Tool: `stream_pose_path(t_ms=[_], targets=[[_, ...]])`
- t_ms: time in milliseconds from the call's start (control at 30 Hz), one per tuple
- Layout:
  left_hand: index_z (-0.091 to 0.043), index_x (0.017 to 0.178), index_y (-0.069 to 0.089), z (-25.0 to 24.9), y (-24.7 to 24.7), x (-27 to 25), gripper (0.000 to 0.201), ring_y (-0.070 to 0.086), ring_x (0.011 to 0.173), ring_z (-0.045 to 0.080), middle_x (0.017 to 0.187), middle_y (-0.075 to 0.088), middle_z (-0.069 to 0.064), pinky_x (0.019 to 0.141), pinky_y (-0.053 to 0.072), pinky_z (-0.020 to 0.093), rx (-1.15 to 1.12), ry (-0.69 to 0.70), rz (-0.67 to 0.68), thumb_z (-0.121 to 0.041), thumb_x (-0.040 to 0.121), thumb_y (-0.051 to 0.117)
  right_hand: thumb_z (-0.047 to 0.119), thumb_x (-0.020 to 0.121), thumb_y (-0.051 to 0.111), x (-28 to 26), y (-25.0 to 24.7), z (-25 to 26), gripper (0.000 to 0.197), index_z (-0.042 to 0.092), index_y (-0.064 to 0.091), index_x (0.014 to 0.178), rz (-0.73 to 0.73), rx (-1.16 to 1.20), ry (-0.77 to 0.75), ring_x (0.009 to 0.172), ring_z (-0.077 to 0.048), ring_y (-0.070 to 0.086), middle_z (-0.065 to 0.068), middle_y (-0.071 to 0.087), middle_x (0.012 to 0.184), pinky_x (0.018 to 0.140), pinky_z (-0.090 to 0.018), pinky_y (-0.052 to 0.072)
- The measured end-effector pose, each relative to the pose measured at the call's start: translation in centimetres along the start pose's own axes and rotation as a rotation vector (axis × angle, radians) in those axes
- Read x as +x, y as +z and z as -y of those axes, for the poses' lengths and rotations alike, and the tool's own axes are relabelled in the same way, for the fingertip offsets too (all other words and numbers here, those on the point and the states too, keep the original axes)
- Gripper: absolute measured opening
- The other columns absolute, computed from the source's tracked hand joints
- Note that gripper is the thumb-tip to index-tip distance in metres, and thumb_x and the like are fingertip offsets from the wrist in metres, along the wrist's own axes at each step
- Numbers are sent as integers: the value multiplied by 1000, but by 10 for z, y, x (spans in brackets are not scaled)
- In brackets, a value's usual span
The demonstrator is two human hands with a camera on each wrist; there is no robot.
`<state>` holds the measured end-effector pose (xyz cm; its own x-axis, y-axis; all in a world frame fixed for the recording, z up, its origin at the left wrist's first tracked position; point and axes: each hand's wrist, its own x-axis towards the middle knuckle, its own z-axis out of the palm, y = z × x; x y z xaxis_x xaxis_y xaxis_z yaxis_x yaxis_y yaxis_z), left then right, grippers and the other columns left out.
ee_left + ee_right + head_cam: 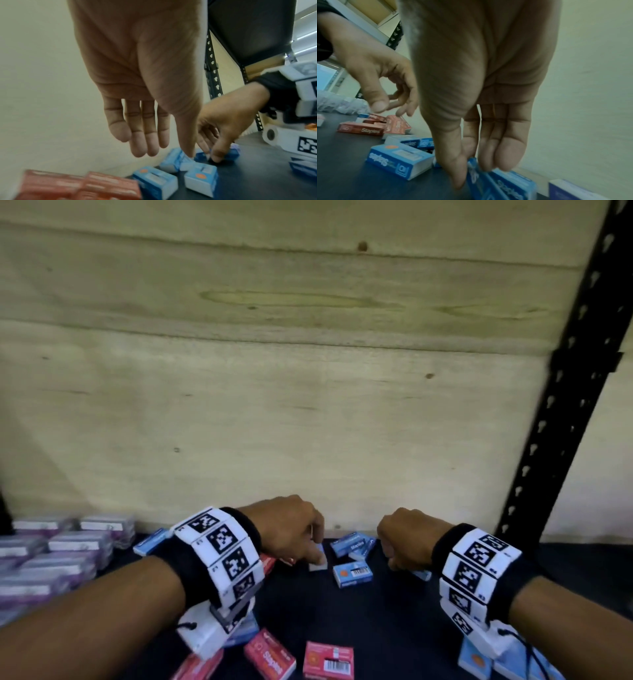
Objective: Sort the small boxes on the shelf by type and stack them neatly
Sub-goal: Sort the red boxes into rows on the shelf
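Note:
Several blue staples boxes [352,575] lie loose on the dark shelf [383,625] between my hands, and red staples boxes [328,660] lie nearer the front edge. My right hand [476,174] pinches a blue box [475,180] standing on its edge, thumb on one side and fingers on the other; the left wrist view shows that same blue box [233,152] under the thumb. My left hand [317,549] hovers over the blue boxes with relaxed fingers [145,142] and holds nothing. Its thumb tip comes down near a light blue box [173,161].
Stacked purple and clear boxes [65,553] fill the shelf's left side. More blue boxes [479,659] sit at the front right, under my right wrist. A plywood back wall [308,371] closes the shelf behind, and a black perforated upright [565,405] stands at the right.

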<state>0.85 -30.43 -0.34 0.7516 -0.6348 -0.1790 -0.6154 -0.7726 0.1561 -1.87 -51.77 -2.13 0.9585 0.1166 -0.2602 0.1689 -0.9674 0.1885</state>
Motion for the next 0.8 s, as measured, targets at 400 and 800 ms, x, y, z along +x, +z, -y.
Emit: stream_pose_path(t_ms=[400, 800], targets=[[-31, 105, 63, 129, -23, -84, 33, 57, 87, 12, 84, 54, -14, 73, 44, 27, 209, -484, 37, -56, 84, 66, 33, 94, 59, 25, -41, 57, 7, 27, 59, 97, -140, 80, -187, 82, -17, 55, 6, 55, 92, 64, -28, 41], [-37, 108, 62, 186, -27, -162, 30, 57, 90, 11, 89, 57, -18, 83, 50, 30, 179, -595, 10, -56, 84, 65, 32, 96, 61, 102, -90, 216, 37, 25, 55, 132, -115, 0, -536, 101, -23, 57, -3, 61, 118, 81, -30, 42]])
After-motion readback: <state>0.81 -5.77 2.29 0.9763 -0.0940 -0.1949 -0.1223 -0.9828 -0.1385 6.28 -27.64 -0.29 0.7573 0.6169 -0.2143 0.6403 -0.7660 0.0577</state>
